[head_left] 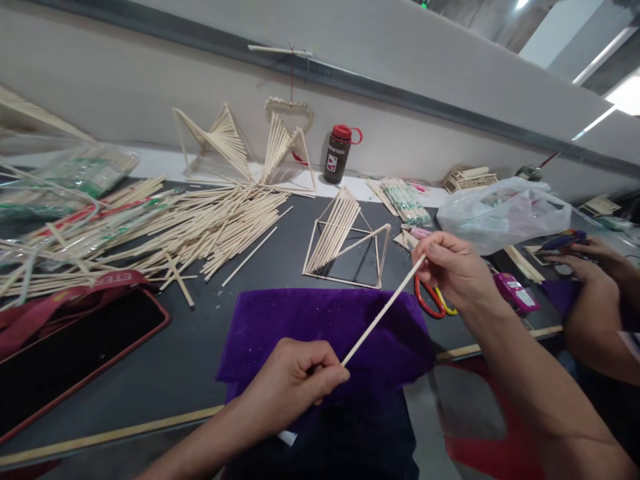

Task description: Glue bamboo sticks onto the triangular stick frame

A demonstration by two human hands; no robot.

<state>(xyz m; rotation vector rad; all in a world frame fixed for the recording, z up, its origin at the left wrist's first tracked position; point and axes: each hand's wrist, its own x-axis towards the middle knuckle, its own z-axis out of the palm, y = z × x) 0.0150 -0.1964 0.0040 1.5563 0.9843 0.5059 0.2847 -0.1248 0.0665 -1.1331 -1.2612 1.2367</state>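
A thin wooden stick [383,313] is held slantwise over a purple cloth [280,313] at the table's front edge. My left hand [305,373] pinches its lower end, and my right hand [447,263] grips the upper end between thumb and fingers. Just beyond the cloth stands a small frame of sticks [334,233], with a slanted row of sticks along its left side. Scissors [429,300] with red and yellow handles lie under my right hand, partly hidden by it. A loose stick [250,256] rests left of the frame.
A large pile of sticks [235,220] and plastic packs [75,173] cover the left. A phone [85,353] lies front left. Finished stick models [220,140] and a bottle [338,157] stand behind. On the right are a plastic bag [505,213] and another person's hands [590,260].
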